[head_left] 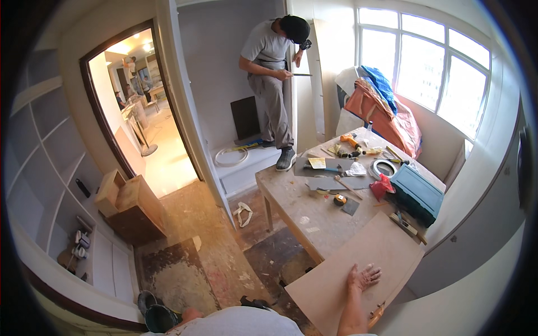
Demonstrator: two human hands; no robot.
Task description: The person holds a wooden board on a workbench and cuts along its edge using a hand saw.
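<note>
My right hand [365, 276] lies flat, fingers spread, on a light brown wooden panel [330, 285]. That panel rests over the near end of the worktable [291, 204] and juts past its corner toward me. At the panel's near edge, beside my right forearm, is an orange-brown wooden tool handle [376, 315], mostly hidden. A wooden hand plane [404, 225] sits at the panel's far right corner. My left hand [192, 315] shows only as a small part low on the left, near dark buckets [159, 316]; its fingers are hidden.
A co-worker [272, 73] stands with one foot on the table's far corner, holding a thin dark tool. The table bears a teal toolbox [417, 190], an orange drill [350, 141], a tape measure [339, 199] and a hammer [325, 168]. A wooden drawer unit [134, 210] stands left.
</note>
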